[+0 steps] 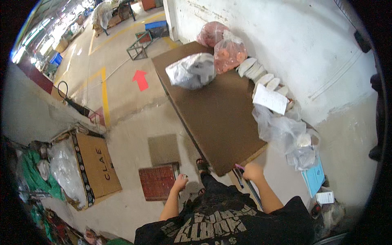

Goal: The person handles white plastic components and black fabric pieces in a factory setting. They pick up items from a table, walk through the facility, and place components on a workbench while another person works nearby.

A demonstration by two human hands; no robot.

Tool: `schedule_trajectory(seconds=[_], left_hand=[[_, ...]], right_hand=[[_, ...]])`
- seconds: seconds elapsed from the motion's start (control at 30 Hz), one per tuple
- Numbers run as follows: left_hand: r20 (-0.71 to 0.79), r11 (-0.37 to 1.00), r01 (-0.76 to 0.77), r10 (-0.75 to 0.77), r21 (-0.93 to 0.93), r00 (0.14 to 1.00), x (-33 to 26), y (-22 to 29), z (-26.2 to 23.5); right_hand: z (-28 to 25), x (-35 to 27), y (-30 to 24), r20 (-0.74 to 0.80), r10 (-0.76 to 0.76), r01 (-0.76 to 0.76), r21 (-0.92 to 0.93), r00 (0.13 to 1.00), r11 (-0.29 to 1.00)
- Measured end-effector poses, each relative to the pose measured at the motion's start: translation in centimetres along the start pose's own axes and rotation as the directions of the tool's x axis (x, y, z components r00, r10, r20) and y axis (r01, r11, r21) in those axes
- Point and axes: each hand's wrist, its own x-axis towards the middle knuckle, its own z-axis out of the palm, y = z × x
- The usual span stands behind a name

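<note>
My right hand (253, 172) is closed at the near edge of a brown-topped table (216, 118). A small pink and dark object (239, 166), too small to name, sticks out from its fingers. My left hand (181, 182) is held off the table, its fingers curled near a dark red wooden stool (157, 182). A small pale spot shows at those fingertips, and I cannot make out what it is. On the table's far part lies a silvery plastic bag (191, 71), beside a clear bag of orange-pink items (229, 53).
White padded pieces (265, 79), a paper sheet (270, 99) and crumpled clear plastic (277, 126) line the table's right side by the wall. A blue booklet (313, 179) lies nearer. A cardboard box (98, 167) holding plastic stands at left. A green metal frame (138, 49) sits beyond.
</note>
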Motion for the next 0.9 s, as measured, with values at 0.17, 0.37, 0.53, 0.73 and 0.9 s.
schedule_trajectory(seconds=[0.17,0.37,0.53,0.73,0.9], left_hand=[[0.02,0.958,-0.015,0.01,0.287,1.0,1.1,6.3,-4.3],[-0.079,0.955,-0.02,0.045,0.296,0.996,3.1,8.1,-10.1],[-0.196,0.993,0.0,0.024,0.12,0.98,2.8,11.0,-15.5],[-0.286,0.97,0.041,-0.111,-0.239,0.952,4.8,9.4,-21.8],[-0.155,0.906,0.077,-0.154,-0.415,0.976,8.5,4.0,-28.8]], right_hand=[[-3.9,1.5,-2.1,0.127,-0.042,0.037,0.042,0.991,0.998],[-8.7,5.7,-2.4,0.131,-0.146,0.133,0.098,0.981,0.986],[-11.6,9.3,-4.9,0.298,-0.091,0.107,-0.039,0.95,0.993],[-14.5,12.4,-9.1,0.011,-0.296,0.282,0.269,0.955,0.921],[-21.3,16.3,-15.5,-0.51,-0.26,0.547,0.564,0.82,0.618]])
